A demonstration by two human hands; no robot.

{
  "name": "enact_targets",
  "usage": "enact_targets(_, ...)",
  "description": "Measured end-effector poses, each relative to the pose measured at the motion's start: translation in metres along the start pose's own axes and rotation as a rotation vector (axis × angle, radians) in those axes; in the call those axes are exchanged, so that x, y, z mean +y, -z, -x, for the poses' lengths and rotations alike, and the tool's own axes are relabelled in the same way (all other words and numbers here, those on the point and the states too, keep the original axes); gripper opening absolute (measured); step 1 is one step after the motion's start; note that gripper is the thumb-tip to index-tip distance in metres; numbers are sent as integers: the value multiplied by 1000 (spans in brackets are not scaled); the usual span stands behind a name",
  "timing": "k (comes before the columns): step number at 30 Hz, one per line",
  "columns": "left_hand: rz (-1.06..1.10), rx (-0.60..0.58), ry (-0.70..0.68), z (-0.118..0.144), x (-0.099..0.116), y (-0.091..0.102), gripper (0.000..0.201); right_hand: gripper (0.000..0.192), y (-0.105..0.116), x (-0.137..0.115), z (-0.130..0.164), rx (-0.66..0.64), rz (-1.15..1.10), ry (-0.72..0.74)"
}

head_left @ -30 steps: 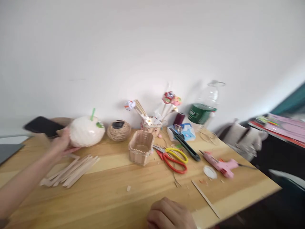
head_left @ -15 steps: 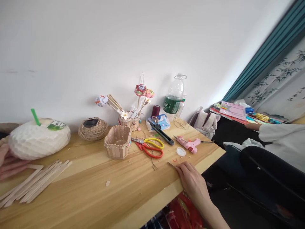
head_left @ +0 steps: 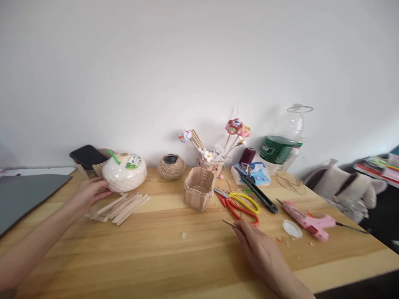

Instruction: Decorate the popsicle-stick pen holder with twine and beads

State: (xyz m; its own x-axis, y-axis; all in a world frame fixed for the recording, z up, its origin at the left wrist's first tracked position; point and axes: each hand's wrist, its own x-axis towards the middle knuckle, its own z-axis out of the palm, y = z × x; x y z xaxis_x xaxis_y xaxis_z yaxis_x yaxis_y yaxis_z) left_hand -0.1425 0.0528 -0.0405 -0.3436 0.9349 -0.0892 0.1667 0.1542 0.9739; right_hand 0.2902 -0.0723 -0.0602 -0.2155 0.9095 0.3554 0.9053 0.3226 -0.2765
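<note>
My right hand point(head_left: 258, 247) rests over the front of the table, fingers closed on a wooden craft stick point(head_left: 230, 223), of which only one end shows. On the left, my left hand point(head_left: 93, 192) has its fingers apart at the near left side of a white coconut point(head_left: 124, 173) with a green straw; whether they touch it I cannot tell. Just right of that hand lies a pile of craft sticks point(head_left: 126, 207). Between my hands stands a small basket point(head_left: 199, 189) made of sticks. Scissors point(head_left: 240, 205) with red and yellow handles lie beyond my right hand.
Beyond the basket are a twine ball point(head_left: 171, 168) and a pot of paper flowers point(head_left: 212, 164). To the right are a utility knife point(head_left: 257, 191), a pink glue gun point(head_left: 308, 220), a white lid point(head_left: 292, 229) and a large bottle point(head_left: 282, 145). A phone point(head_left: 88, 156) leans behind the coconut.
The view has swung left. My left hand, mostly out of view before, now shows beside the coconut. The right hand still holds the craft stick and is nearer the scissors.
</note>
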Motion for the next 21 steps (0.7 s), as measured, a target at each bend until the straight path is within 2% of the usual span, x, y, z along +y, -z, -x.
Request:
enact_targets(4,33,-107,46,8,10,-5,41,25,-8,-5,-15,-50,-35,80)
enact_targets(7,44,-103,56,7,17,-15,70,24,-10,-11,-22,-69,-59,124)
enact_targets(9,75,-94,38,2,21,-23,80,25,-12,-16,-27,-81,-67,177)
enact_targets(15,142,-70,-28,-16,27,-30,75,27,-24,-22,-39,-127,-77,315)
enact_targets(19,195,-46,-18,-12,24,-29,79,23,-26,-21,-41,-156,-65,329)
enact_targets(21,221,-16,-17,-9,19,-32,75,19,-23,-22,-42,-163,-48,352)
